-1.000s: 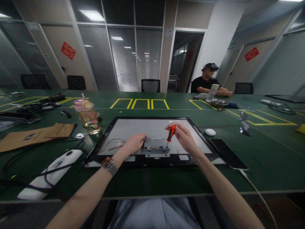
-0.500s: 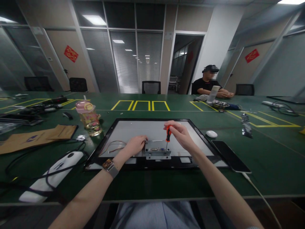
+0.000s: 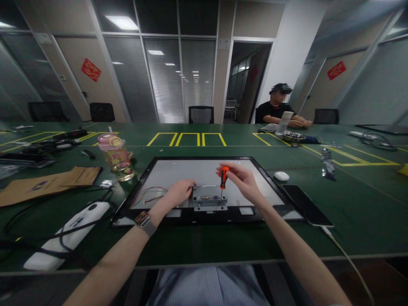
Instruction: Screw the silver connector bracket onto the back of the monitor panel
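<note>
Green desk (image 3: 197, 248), black chairs (image 3: 201, 115) along far side, glass partition (image 3: 127, 76) with blinds (image 3: 165, 85), open doorway (image 3: 237, 80), white pillar (image 3: 291, 42), red posters (image 3: 91, 70) on doors (image 3: 72, 53)

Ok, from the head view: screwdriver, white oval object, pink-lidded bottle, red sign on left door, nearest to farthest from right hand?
1. Screwdriver: held in the right hand.
2. White oval object: on table, right of panel.
3. Pink-lidded bottle: on table, left of panel.
4. Red sign: on left door, beyond the table.

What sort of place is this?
Probably an office meeting room doubling as a workspace: a long green table marked with yellow tape, dark chairs at its far side, and a glass partition with blinds behind.
</note>
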A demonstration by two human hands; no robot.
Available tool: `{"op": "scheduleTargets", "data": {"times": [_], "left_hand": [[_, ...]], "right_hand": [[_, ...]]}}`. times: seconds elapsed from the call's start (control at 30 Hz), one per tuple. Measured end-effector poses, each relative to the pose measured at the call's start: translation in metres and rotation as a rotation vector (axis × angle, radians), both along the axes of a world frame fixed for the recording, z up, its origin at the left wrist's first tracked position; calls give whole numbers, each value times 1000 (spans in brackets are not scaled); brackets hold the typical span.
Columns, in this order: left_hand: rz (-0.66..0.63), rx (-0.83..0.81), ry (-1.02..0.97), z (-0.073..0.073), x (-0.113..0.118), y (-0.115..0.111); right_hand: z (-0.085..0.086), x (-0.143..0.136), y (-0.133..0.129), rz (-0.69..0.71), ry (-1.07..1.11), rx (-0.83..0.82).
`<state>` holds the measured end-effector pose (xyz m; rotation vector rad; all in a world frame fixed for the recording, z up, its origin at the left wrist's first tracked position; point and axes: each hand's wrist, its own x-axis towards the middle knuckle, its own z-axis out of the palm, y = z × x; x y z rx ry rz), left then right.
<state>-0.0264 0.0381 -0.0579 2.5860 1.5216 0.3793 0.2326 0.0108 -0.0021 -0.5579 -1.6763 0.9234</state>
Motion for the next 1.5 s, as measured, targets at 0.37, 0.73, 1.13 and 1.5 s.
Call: {"op": "scheduleTargets", "data": {"times": [0.37, 0.73, 1.13, 1.5], "left_hand": [[-3, 8, -7, 0, 0, 0], [3, -7, -5, 0, 0, 0], [-4, -3, -7, 0, -1, 0], [-1, -10, -10, 1, -1, -1]], "right_hand": [[-6, -2, 1, -196, -112, 271], [-7, -3, 0, -334, -121, 314], [-11, -6, 0, -407, -76, 294], [-12, -7, -1, -501, -120, 395]]}}
